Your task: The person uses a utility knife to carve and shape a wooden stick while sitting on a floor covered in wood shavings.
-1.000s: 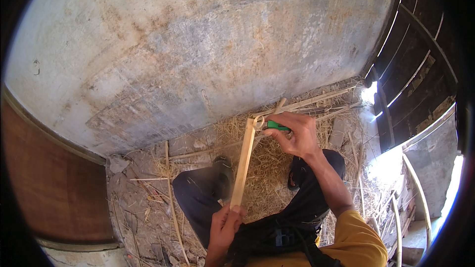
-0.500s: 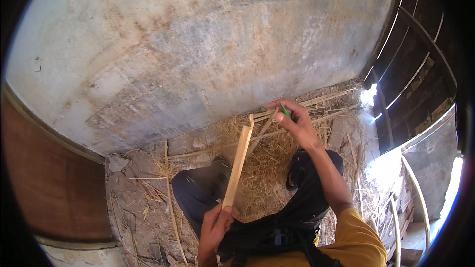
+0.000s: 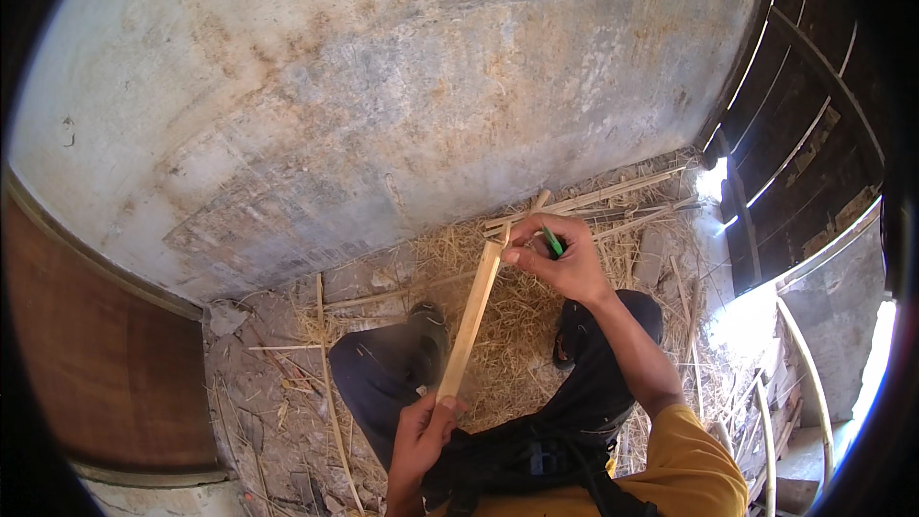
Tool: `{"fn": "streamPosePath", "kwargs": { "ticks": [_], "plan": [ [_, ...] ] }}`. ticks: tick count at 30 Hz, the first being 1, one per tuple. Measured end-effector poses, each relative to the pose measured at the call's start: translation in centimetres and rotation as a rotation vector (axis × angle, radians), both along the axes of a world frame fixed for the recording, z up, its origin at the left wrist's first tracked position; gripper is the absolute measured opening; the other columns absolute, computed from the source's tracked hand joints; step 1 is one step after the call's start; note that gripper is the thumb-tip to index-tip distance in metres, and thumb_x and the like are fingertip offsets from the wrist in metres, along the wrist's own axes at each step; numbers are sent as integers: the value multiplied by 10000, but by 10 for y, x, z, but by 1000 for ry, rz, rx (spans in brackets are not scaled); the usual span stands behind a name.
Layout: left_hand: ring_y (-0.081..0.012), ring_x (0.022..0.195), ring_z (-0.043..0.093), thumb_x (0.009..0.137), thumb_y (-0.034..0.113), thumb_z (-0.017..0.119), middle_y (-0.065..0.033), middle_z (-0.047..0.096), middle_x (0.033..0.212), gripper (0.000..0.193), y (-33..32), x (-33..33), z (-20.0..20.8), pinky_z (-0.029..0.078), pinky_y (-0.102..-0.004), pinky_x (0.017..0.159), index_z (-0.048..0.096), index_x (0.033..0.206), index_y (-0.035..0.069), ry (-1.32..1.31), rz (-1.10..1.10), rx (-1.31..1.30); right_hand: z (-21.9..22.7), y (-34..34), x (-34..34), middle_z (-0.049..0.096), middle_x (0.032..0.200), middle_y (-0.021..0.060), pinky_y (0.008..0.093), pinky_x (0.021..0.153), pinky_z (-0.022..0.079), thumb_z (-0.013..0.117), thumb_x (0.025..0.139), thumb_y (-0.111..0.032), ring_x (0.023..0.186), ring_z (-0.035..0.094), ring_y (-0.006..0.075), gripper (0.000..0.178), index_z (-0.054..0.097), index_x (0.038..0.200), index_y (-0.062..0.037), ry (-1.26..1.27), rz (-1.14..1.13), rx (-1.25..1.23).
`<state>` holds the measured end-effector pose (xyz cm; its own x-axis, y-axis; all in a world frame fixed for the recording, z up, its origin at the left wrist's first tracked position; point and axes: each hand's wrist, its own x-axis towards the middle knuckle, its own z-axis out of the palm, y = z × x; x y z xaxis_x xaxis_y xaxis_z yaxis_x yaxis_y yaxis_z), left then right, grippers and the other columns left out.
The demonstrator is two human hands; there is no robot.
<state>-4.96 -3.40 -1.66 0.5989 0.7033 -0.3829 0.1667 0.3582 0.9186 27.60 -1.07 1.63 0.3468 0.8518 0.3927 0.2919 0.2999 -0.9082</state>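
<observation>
A long, pale bamboo strip (image 3: 473,321) slants up and away in front of me. My left hand (image 3: 423,434) is closed round its lower end. At the upper end, a thin split piece (image 3: 505,233) sticks up. My right hand (image 3: 560,258) is at that end, thumb and forefinger pinched against the split piece. A slim green object (image 3: 552,241), perhaps a tool's handle, is held within the right hand's curled fingers; the rest of it is hidden. The tip of a stick (image 3: 541,199) shows just beyond these fingers; I cannot tell whether it is held.
Dry shavings (image 3: 507,364) cover the floor between my shoes. Long strips (image 3: 613,193) lie along the foot of the stained wall (image 3: 412,115). A brown panel (image 3: 105,345) stands at the left, dark boards (image 3: 804,124) at the right. Curved poles (image 3: 810,373) lean at the lower right.
My right hand has moved left and slightly down onto the strip's upper end, from which it was apart before. The strip's upper end has shifted slightly right.
</observation>
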Motion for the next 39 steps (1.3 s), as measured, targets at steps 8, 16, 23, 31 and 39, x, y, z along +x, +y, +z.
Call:
{"fn": "streamPosePath", "kwargs": {
  "ticks": [8, 16, 23, 31, 39],
  "plan": [
    [-13, 555, 336, 1128, 237, 536, 78, 419, 670, 279, 1, 2, 0, 240, -212, 496, 697, 1075, 16, 16, -3, 10, 1, -2, 2, 738, 862, 60, 298, 655, 484, 879, 888, -101, 744, 612, 98, 204, 782, 1041, -8, -157, -24, 26],
    [-15, 556, 377, 1139, 233, 542, 77, 430, 648, 295, 2, 2, -5, 292, -227, 506, 718, 1068, 8, 16, -11, 12, -4, 2, 2, 712, 848, 95, 323, 654, 507, 869, 844, -65, 731, 665, 203, 177, 770, 984, -22, -347, -135, 187],
    [-19, 556, 359, 1130, 250, 551, 77, 426, 654, 294, 2, 6, -2, 267, -226, 502, 709, 1054, 14, 57, -6, 22, -4, 2, 0, 707, 850, 109, 346, 663, 522, 815, 845, -23, 741, 686, 243, 148, 755, 981, -29, -368, -145, 207],
    [-23, 565, 407, 1137, 249, 547, 67, 460, 653, 302, 2, 1, -9, 317, -236, 517, 723, 1089, 9, 69, -34, 54, -4, -2, 5, 594, 762, 47, 304, 633, 415, 788, 922, -66, 687, 496, 117, 118, 721, 983, 9, -153, -59, -12],
    [-23, 572, 374, 1141, 254, 548, 80, 430, 661, 307, 1, 3, -6, 297, -235, 519, 723, 1096, 6, 17, -48, 15, 0, -4, 6, 609, 783, -41, 269, 619, 388, 710, 997, -131, 696, 497, 52, 110, 720, 1024, -25, 291, 109, -148]
  ]
}}
